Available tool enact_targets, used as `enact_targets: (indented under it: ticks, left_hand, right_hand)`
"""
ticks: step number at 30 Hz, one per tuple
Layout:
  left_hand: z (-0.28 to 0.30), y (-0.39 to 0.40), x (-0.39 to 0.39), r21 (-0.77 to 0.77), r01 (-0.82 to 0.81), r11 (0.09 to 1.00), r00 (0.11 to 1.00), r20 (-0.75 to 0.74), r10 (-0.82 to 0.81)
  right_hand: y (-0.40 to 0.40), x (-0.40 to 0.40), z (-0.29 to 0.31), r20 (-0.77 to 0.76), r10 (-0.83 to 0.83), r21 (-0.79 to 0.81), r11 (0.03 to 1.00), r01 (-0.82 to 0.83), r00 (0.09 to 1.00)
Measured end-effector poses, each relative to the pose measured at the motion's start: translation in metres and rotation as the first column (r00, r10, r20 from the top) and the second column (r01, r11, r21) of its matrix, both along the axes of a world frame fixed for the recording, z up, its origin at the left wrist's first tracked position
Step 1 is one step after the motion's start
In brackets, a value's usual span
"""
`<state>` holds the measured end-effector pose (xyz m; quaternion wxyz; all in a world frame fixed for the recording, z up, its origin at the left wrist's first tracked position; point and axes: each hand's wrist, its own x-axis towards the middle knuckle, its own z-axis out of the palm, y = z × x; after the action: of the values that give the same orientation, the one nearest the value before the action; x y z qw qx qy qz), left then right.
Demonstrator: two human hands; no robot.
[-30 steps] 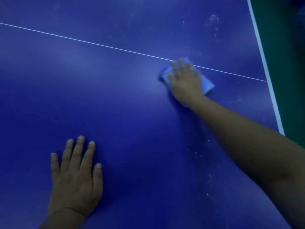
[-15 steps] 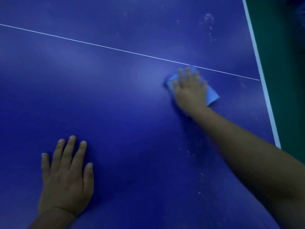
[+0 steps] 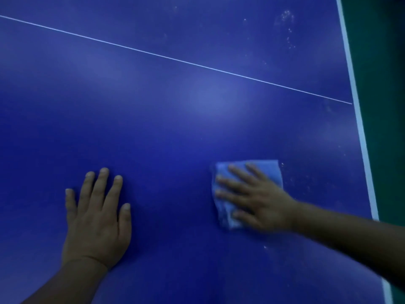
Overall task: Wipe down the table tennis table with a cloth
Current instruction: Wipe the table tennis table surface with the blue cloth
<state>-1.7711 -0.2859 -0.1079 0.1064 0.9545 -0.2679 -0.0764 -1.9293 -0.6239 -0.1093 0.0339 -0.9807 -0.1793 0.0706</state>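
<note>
The blue table tennis table [image 3: 175, 132] fills the head view, crossed by a thin white centre line [image 3: 175, 59]. A folded light-blue cloth [image 3: 267, 170] lies flat on it near the right side. My right hand [image 3: 256, 196] presses on the cloth with spread, straight fingers, covering its lower middle. My left hand [image 3: 96, 218] rests flat on the bare table at the lower left, fingers straight and slightly apart.
The table's white edge stripe [image 3: 359, 128] runs down the right side, with green floor [image 3: 383, 84] beyond it. White dust specks [image 3: 287, 20] dot the far right part of the table, and a few lie near the cloth.
My right hand has dragged the cloth from the white centre line toward me and a little to the right. My left hand stays flat on the table.
</note>
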Motion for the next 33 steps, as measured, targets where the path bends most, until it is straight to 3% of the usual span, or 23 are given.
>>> enact_targets:
  ticks: [2, 4, 5, 6, 8, 10, 11, 13, 14, 15, 16, 17, 19, 20, 21, 23, 25, 27, 28, 29, 30, 32, 33]
  left_hand:
    - [0.000, -0.001, 0.001, 0.007, 0.001, 1.000, 1.000, 0.008, -0.001]
    - [0.000, -0.001, 0.000, 0.009, 0.004, 1.000, 1.000, 0.010, -0.004]
    - [0.001, -0.001, 0.000, 0.004, 0.003, 1.000, 1.000, 0.012, -0.003]
    - [0.001, -0.001, 0.000, 0.001, 0.002, 1.000, 1.000, 0.016, -0.002]
    - [0.001, -0.001, 0.000, 0.002, 0.006, 1.000, 1.000, 0.016, -0.006]
    - [0.001, 0.001, 0.001, -0.002, 0.005, 1.000, 1.000, 0.009, -0.005]
    - [0.001, 0.001, 0.002, -0.003, 0.004, 1.000, 1.000, 0.012, -0.004]
    - [0.001, 0.001, 0.001, 0.001, 0.003, 1.000, 1.000, 0.013, -0.003]
    - [0.001, 0.000, 0.001, -0.002, 0.003, 1.000, 1.000, 0.010, -0.003]
    - [0.001, -0.001, 0.002, -0.007, 0.001, 1.000, 1.000, 0.010, -0.001]
    - [0.001, -0.001, 0.003, -0.009, 0.004, 1.000, 1.000, 0.011, -0.004]
    - [0.001, -0.001, 0.002, -0.007, 0.008, 1.000, 1.000, 0.011, -0.008]
    - [0.001, 0.000, 0.001, -0.005, 0.003, 1.000, 1.000, 0.008, -0.003]
    - [0.001, 0.000, 0.001, -0.005, 0.002, 1.000, 1.000, 0.010, -0.002]
    - [0.000, 0.001, 0.001, -0.003, 0.004, 1.000, 1.000, 0.010, -0.004]
    - [0.000, 0.002, 0.002, 0.003, 0.007, 1.000, 1.000, 0.007, -0.007]
    - [-0.001, 0.003, 0.001, 0.005, 0.009, 1.000, 1.000, 0.005, -0.009]
    - [0.000, 0.002, 0.001, -0.001, 0.002, 1.000, 1.000, 0.007, -0.002]
    - [0.000, 0.002, 0.001, -0.005, 0.001, 1.000, 1.000, 0.004, -0.001]
    - [0.000, 0.001, 0.001, -0.006, 0.003, 1.000, 1.000, 0.003, -0.003]
    - [0.000, 0.002, 0.001, -0.007, 0.004, 1.000, 1.000, 0.003, -0.004]
    - [0.000, 0.002, -0.001, -0.016, -0.002, 1.000, 1.000, 0.004, 0.002]
    - [0.000, 0.002, -0.001, -0.019, -0.003, 1.000, 1.000, 0.004, 0.003]
  right_hand:
    - [-0.044, 0.053, 0.003, 0.107, -0.259, -0.045, 0.963, 0.265, 0.960]
    - [-0.088, 0.108, 0.011, 0.108, -0.666, -0.002, 0.742, 0.670, 0.738]
    - [-0.098, 0.127, 0.013, 0.092, -0.782, 0.023, 0.621, 0.784, 0.617]
    - [-0.093, 0.135, 0.013, 0.099, -0.815, 0.021, 0.575, 0.818, 0.570]
    - [-0.055, 0.121, 0.004, 0.131, -0.705, 0.015, 0.704, 0.710, 0.697]
    - [0.013, 0.063, -0.005, 0.102, -0.329, 0.040, 0.944, 0.326, 0.939]
    - [0.046, 0.025, -0.008, 0.033, -0.073, 0.075, 0.995, 0.071, 0.997]
    - [0.063, -0.016, 0.004, -0.089, 0.286, 0.120, 0.954, -0.274, 0.954]
    - [0.045, -0.011, 0.010, -0.100, 0.360, 0.112, 0.930, -0.349, 0.927]
    - [0.022, 0.008, 0.014, -0.057, 0.311, 0.061, 0.950, -0.308, 0.949]
    - [-0.004, 0.034, 0.017, -0.017, 0.099, 0.037, 0.994, -0.098, 0.995]
    - [-0.034, 0.060, 0.021, -0.022, -0.239, 0.058, 0.969, 0.239, 0.971]
    - [-0.094, 0.102, 0.034, -0.039, -0.703, 0.044, 0.709, 0.704, 0.711]
    - [-0.107, 0.110, 0.037, -0.037, -0.802, 0.025, 0.595, 0.803, 0.596]
    - [-0.104, 0.110, 0.036, -0.035, -0.824, -0.017, 0.566, 0.824, 0.566]
    - [-0.070, 0.083, 0.023, 0.026, -0.726, -0.049, 0.685, 0.727, 0.687]
    - [-0.021, 0.034, 0.006, 0.025, -0.363, 0.000, 0.932, 0.363, 0.931]
    - [-0.017, 0.011, 0.001, -0.020, -0.019, -0.057, 0.998, 0.018, 1.000]
    - [-0.037, 0.021, 0.002, 0.003, -0.023, -0.069, 0.997, 0.023, 1.000]
    - [-0.059, 0.039, 0.004, 0.053, -0.192, -0.055, 0.979, 0.195, 0.980]
    - [-0.081, 0.063, 0.008, 0.090, -0.463, -0.027, 0.884, 0.467, 0.882]
    - [-0.112, 0.101, 0.016, 0.061, -0.838, -0.010, 0.543, 0.840, 0.542]
    - [-0.109, 0.107, 0.015, 0.039, -0.881, -0.028, 0.470, 0.882, 0.471]
